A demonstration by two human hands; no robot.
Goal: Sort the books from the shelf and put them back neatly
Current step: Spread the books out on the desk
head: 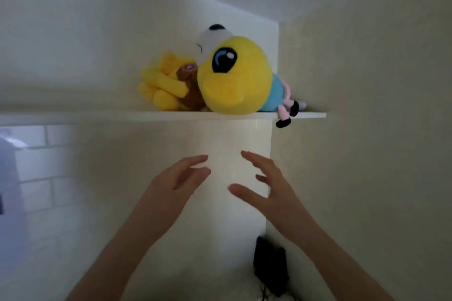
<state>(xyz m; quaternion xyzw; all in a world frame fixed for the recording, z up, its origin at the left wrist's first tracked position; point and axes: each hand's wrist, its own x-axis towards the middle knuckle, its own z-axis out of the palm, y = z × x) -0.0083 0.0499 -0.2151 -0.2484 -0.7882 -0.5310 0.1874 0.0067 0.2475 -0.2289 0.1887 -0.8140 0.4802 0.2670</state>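
Note:
A white wall shelf (171, 116) runs across the corner above my hands. No books show in this view. On the shelf lie plush toys: a big yellow one with a blue eye (234, 76), a smaller yellow one (159, 85) hugging a brown piece, and a white-and-black one (212, 36) behind. My left hand (178, 178) and my right hand (266, 183) are raised below the shelf, palms facing each other, fingers spread and empty. Neither touches the shelf or the toys.
A small pink-and-black plush leg (285, 117) dangles over the shelf's right end. A dark object with cables (270, 266) sits low in the wall corner. White tiled wall (44, 164) lies at the left, plain walls ahead and right.

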